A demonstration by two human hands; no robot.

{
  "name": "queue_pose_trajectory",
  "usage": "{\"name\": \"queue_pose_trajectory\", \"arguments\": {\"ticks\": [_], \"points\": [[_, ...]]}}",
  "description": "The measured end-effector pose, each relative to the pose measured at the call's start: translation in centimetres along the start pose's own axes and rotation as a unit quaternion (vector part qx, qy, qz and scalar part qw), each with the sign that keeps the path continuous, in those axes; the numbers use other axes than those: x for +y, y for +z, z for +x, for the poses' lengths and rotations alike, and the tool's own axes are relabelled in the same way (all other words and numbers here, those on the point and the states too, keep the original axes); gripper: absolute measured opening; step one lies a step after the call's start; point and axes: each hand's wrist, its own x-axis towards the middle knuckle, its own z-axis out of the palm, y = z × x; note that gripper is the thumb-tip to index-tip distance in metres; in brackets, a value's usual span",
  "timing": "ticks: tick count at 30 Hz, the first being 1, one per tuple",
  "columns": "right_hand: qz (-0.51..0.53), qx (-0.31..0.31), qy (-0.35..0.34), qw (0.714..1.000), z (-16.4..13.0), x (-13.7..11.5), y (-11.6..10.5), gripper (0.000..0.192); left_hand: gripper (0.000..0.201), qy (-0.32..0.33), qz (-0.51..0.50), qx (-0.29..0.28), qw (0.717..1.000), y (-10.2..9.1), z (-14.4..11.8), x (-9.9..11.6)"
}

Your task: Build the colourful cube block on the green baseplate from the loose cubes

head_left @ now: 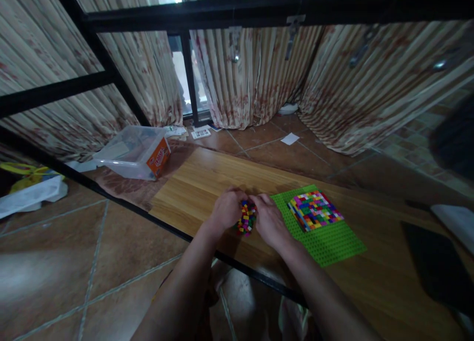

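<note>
A small heap of colourful toy building bricks lies on the wooden table between my two hands. My left hand rests at the heap's left side, its fingers curled over toward the far edge. On the other side, my right hand is bent in the same way, its fingertips close to the bricks. Whatever either hand pinches is hidden by the fingers. To the right of my right hand, a green baseplate carries a layered, multicoloured block of bricks.
A clear plastic box with an orange label stands beyond the table's left end. A dark flat object lies at the right. Black metal bars run along the table's near edge and overhead. Patterned curtains hang behind.
</note>
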Motion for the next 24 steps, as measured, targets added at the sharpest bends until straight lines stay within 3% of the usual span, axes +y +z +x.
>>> {"name": "queue_pose_trajectory", "arguments": {"ticks": [11,15,19,24], "points": [[0.007,-0.026,0.007,1.0,-1.3,0.0,-1.0,0.049,0.029,-0.032,-0.019,-0.01,0.999,-1.1,-0.8,0.3],[0.049,-0.029,0.017,0.998,-2.4,0.0,-1.7,0.042,0.025,-0.049,-0.076,0.007,0.996,-1.5,-0.9,0.7],[0.105,0.056,0.07,0.99,-2.8,-0.3,-2.6,0.027,0.023,-0.034,-0.183,0.03,0.982,-1.2,-0.8,1.5],[0.253,0.136,0.141,0.947,-2.3,-0.6,-3.4,0.026,0.016,-0.026,-0.311,0.069,0.948,-0.1,-0.8,3.8]]}}
